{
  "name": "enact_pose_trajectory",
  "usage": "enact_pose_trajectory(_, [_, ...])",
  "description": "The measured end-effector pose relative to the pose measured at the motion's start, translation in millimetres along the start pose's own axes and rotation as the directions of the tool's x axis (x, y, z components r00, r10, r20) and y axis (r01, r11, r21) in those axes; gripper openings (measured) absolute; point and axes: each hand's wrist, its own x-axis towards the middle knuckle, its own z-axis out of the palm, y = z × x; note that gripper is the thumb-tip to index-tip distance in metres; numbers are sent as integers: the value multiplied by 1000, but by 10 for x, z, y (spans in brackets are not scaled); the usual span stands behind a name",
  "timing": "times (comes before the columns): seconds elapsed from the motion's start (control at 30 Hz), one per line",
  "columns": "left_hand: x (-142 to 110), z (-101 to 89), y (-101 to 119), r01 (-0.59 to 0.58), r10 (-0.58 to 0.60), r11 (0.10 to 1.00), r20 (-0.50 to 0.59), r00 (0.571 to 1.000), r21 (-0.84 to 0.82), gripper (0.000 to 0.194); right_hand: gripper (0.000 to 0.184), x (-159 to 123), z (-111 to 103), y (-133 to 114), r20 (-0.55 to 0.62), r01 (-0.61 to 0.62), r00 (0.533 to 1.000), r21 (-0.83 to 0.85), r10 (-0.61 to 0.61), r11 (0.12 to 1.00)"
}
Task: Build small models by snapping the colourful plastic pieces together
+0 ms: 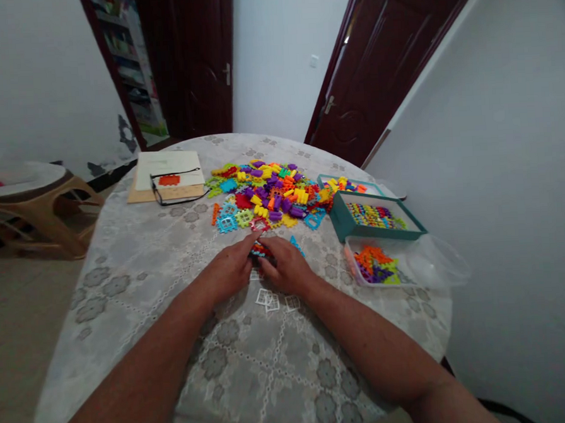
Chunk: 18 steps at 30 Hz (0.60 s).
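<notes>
Between my two hands is a small assembly of red and blue interlocking plastic pieces (260,249), partly covered by fingers. My left hand (229,266) grips its left side, and my right hand (287,262) is closed around its right side. Just beyond the fingertips spreads a heap of colourful plastic building pieces (275,202). A blue triangular piece (296,245) lies beside my right hand. Several white window-frame pieces (268,299) rest on the tablecloth nearer to me, below my hands.
Glasses (178,201) lie over papers (143,178) with an orange piece (170,179). To the right stand a green box (383,233) of small coloured pieces and a clear tub (362,280) with orange and purple pieces. A wooden stool (59,210) is left of the table (254,390).
</notes>
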Motion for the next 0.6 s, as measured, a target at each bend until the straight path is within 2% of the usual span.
enact_pose_trajectory(0.17, [45,-27,-26,12,-12,1000,21,1000,28,65,38,22,-65,-34,10,-110,994,-40,110,993])
enact_pose_trajectory(0.3, [33,-95,15,4,-3,1000,-56,998,21,61,34,73,-368,-71,-34,-208,978,16,208,978])
enact_pose_trajectory(0.4, [11,-140,0,19,-17,1000,-86,996,24,59,28,104,-797,65,-115,-283,954,-24,278,959])
enact_pose_trajectory(0.5, [0,-169,-65,25,-19,998,-94,995,57,55,26,87,-1347,390,-228,-365,919,-175,323,914])
enact_pose_trajectory(0.6, [-1,-185,-141,30,-19,993,-102,995,111,53,27,31,-1929,817,-323,-538,839,-384,437,750])
